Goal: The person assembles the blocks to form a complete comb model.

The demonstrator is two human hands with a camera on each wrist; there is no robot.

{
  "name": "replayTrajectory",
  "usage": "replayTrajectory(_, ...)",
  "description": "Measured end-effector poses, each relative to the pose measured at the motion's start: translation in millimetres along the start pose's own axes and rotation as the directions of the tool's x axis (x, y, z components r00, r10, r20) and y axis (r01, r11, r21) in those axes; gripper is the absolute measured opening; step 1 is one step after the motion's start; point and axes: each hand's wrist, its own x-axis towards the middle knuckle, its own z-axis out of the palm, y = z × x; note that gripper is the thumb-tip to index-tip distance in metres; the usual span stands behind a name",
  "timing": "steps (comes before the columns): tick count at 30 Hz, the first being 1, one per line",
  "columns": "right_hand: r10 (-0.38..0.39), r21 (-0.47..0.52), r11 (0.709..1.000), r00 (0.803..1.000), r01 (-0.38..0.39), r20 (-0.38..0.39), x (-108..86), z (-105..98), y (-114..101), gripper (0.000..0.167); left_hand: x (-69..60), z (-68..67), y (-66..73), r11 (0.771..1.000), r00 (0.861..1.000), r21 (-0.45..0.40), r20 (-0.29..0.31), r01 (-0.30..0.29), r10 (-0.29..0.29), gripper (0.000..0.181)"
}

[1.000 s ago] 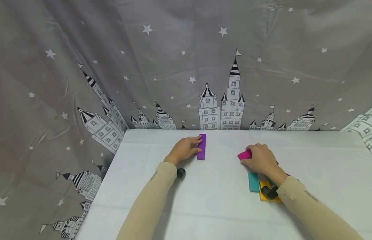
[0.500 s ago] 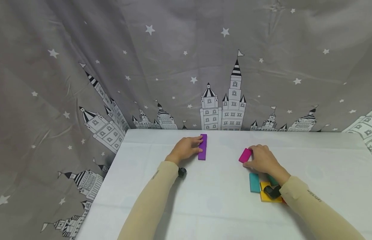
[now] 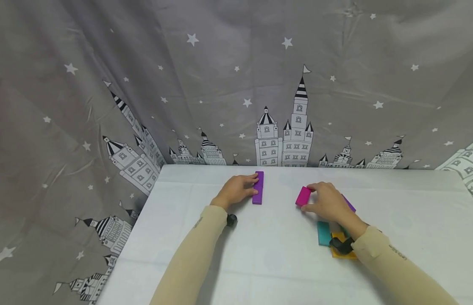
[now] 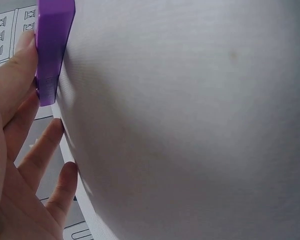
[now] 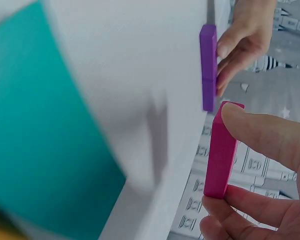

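My left hand [image 3: 234,189] touches the left side of two purple blocks [image 3: 258,187], which lie end to end in a line at the back of the white table. Its thumb and fingertips rest along that same side, as the purple block [image 4: 52,45] in the left wrist view also shows. My right hand [image 3: 328,204] pinches a pink block [image 3: 303,197] by its ends between thumb and fingers. The right wrist view shows this pink block [image 5: 222,155] held above the table, apart from the purple pair [image 5: 208,67].
Below my right hand lie a teal block [image 3: 324,233] and yellow blocks [image 3: 341,255], partly hidden by the wrist camera. Another purple block [image 3: 349,203] shows beyond the right hand. A grey curtain [image 3: 221,84] with castles and stars hangs behind the white table [image 3: 274,254].
My right hand has turned the pink block more upright in the head view and carried it a little left, closer to the purple pair. The left hand stays at the purple blocks.
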Motion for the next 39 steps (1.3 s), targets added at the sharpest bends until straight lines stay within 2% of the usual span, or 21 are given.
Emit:
replayTrajectory(7,-0.042,0.058,0.997,0.999,0.043,-0.013,-0.3,5,-19,0.067,0.5,0.0,-1.5,1.0,1.0,0.004,0.002,-0.012,0.012,0.051)
replayTrajectory(20,-0.158,0.062,0.985,0.986,0.162,-0.061,3.1,26,-48,0.063,1.2,0.1,-2.3,1.0,1.0,0.012,-0.001,-0.001,0.001,0.051)
replayTrajectory(27,-0.17,0.06,0.983,0.985,0.172,-0.041,2.1,39,-64,0.063,2.0,1.5,0.2,1.0,1.0,0.004,0.014,-0.005,0.005,0.051)
replayTrajectory(39,-0.168,0.104,0.98,0.986,0.169,-0.019,7.6,62,-79,0.063,0.5,0.5,-2.2,1.0,1.0,-0.001,-0.008,-0.013,0.013,0.05)
